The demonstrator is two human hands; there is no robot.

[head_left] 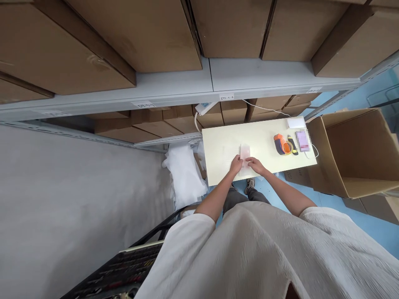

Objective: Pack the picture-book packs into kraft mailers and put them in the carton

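Working L to R: faint clear film lies flat on the counter, just L of the hands; best kept out from under the packet. L hand is nearly closed, thumb + fingers pinching the near L edge of the pale pink packet. Packet's btwn the hands, on or just over the counter, can't tell which. Long axis runs fwd from the body, approx. straight, far end twd the shelf; can't tell which end is its top. R hand is part-curled, fingertips at the near R edge; can't tell if they grip or just touch. To do it well: L steadies, R works w/ light, even pressure, edges square, no creases. Orange tape dispenser + cutter sit well R of the hands.
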